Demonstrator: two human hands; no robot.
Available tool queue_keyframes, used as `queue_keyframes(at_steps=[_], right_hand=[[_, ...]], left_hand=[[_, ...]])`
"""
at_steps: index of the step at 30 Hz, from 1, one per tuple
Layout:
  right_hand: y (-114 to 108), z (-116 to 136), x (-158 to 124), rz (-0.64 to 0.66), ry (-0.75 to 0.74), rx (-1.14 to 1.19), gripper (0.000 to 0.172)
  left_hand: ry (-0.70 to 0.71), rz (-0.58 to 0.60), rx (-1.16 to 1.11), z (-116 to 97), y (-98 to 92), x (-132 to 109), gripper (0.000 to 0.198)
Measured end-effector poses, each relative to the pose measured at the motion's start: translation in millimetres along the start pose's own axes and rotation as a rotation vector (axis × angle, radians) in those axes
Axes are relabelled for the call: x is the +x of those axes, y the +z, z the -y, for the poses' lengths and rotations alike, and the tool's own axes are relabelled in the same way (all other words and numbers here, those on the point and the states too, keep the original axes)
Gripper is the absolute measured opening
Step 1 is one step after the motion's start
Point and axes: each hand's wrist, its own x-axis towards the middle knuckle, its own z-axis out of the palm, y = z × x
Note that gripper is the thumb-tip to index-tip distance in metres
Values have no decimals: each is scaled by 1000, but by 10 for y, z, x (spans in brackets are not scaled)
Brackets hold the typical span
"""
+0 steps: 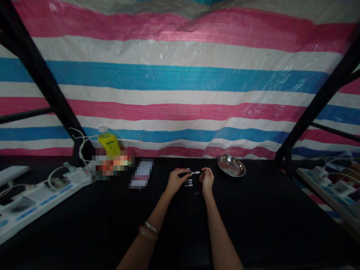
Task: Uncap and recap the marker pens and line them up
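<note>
My left hand (176,180) and my right hand (207,179) meet over the black table (253,221), both pinching a small silver cylindrical part (195,173) held level between them. Just below that part, a few similar small metal pieces (188,183) lie on the table between my hands, and one tiny piece (197,193) lies nearer to me. Something red shows behind my left fingers; I cannot tell what it is. A bangle sits on my left wrist.
A shallow steel dish (231,165) stands to the right of my hands. A yellow bottle (108,142) and white cables sit at the back left, with a long white power strip (42,195) along the left edge. Black frame posts rise on both sides before a striped tarp.
</note>
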Motion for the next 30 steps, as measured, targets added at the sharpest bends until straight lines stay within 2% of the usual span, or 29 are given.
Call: queue_keyframes(at_steps=[7,12,18,23,30], right_hand=[[-22,31,-51,-21,-87,-111,15],[-29,115,-159,-46,-315,-334,18],[33,132,-228,-124,-380,-264,16],[131,135,-274,-140,-444,-251,22],[163,112,-328,0,-652,-444,28]], left_hand=[[54,33,109,9,41,-15,14],[188,40,337,-53,101,-53,19],[306,125,472,-131,114,-81,21],[296,49,492,-99,126,-84,21],[272,-45,458,-61,112,-80,21]])
